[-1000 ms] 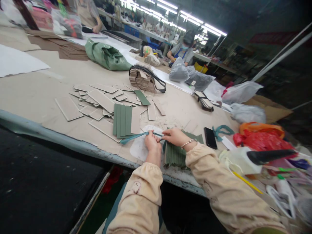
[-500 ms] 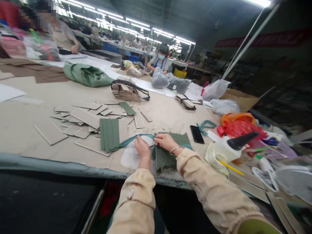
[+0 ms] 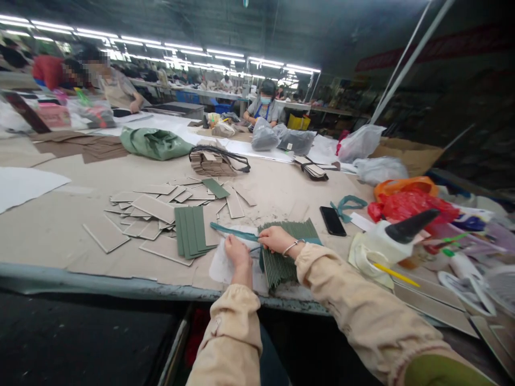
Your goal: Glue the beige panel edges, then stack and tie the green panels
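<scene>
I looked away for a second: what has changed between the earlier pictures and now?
The left hand has drawn away from the right hand, leaving a gap. The free end of the teal strip has swung from the near edge of the green cards toward their far right side. The green bundle, cards and phone stayed put.

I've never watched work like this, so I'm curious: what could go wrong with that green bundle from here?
Two risks, as far as I can judge. The teal strip is at the fingertips of the right hand, with a free end sticking out; if it slipped, the green bundle might spread, being many thin pieces packed side by side. The bundle also sits close to the near edge of the table, so a hard tug could drag pieces off.
</scene>
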`<state>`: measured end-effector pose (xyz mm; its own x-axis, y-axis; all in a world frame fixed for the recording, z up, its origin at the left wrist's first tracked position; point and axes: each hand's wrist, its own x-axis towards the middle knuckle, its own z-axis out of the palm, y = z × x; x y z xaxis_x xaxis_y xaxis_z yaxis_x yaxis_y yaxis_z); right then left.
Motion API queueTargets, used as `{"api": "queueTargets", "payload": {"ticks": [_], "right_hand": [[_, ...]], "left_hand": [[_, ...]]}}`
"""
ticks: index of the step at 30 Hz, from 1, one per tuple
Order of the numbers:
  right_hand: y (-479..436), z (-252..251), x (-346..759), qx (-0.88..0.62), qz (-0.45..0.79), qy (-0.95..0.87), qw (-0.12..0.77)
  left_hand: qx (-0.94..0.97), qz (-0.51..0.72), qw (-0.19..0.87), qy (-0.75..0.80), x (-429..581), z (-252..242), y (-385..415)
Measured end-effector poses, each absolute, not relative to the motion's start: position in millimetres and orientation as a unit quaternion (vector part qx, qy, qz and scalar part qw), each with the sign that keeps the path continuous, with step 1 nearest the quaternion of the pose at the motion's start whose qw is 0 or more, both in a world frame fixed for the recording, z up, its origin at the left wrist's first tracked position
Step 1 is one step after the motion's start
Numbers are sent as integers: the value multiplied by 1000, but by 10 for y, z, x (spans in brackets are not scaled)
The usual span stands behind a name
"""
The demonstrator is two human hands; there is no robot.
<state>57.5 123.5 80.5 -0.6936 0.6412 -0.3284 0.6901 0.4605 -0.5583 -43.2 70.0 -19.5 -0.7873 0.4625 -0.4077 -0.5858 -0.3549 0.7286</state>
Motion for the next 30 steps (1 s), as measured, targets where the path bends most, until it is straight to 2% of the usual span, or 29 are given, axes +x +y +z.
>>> {"api": "queueTargets", "payload": {"ticks": [5,10,14,19,23,24,26,28,30], "right_hand": [[1227,845,586,361,-301,881,57],[1180,929,567,342,-242,904,81],[1172,978,539,332,-194,918,100],[1096,1024,508,275,-121,947,117],[1252,783,510,215,-100,963,131],[1342,666,516,230,-107,957,138],[1549,389,555,264,-127,951,95],[1738,114,648,231,-158,959,39],[1841,-90,800,173,-147,970,-91]], "left_hand": [[-15,793,239,561,-487,-193,735],[-35,777,265,570,-491,-196,707],[-52,785,298,541,-479,-98,642],[17,823,301,481,-395,294,485],[40,849,285,442,-262,471,603],[29,871,305,384,-233,479,657],[43,889,340,305,-185,479,741],[71,893,364,254,-168,473,764],[107,891,367,244,-202,457,725]]}}
